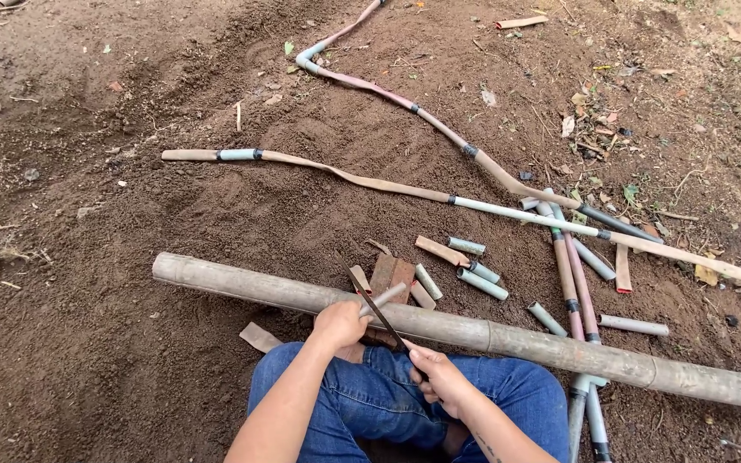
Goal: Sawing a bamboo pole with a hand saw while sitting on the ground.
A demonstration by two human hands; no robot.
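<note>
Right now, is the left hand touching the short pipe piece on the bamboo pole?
Touching. The head view shows the left hand closed around the near end of the short pipe piece, holding it against the bamboo pole.

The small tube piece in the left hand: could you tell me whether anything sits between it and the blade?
Nothing visible does. The left hand holds the small tube piece on the bamboo pole, and the blade in the right hand lies directly across it.

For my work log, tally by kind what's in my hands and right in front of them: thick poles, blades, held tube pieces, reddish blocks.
Thick bamboo pole: 1
Dark blade, in the right hand: 1
Short tube piece, in the left hand: 1
Reddish block: 1
Total: 4
</note>
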